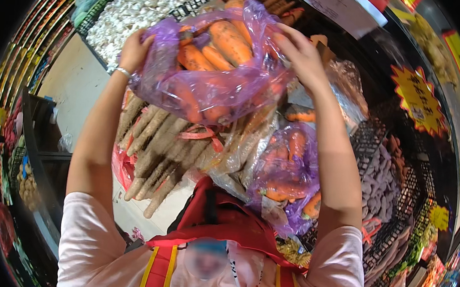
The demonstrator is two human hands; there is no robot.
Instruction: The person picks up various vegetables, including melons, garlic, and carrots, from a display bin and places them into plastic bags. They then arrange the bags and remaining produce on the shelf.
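A purple translucent plastic bag [202, 85] full of carrots [230, 41] hangs open-mouthed before me. My left hand [136, 51] grips the left side of its rim between thumb and fingers. On the opposite side my right hand [299, 53] rests against the bag's edge, fingers partly hidden by the plastic. Beneath the bag lie several long, earthy yams [163, 150] bound with red ribbon [204, 136]. A second purple bag of carrots [288, 161] lies lower right, under my right forearm.
Heaped garlic [130, 16] fills a bin at the upper left. Black crates hold purple sweet potatoes [380, 185] on the right. Yellow starburst price signs [420, 100] stand along the right shelf. Clear plastic wrapping [348, 86] lies beyond my right forearm. A black shelf unit [46, 127] stands to the left.
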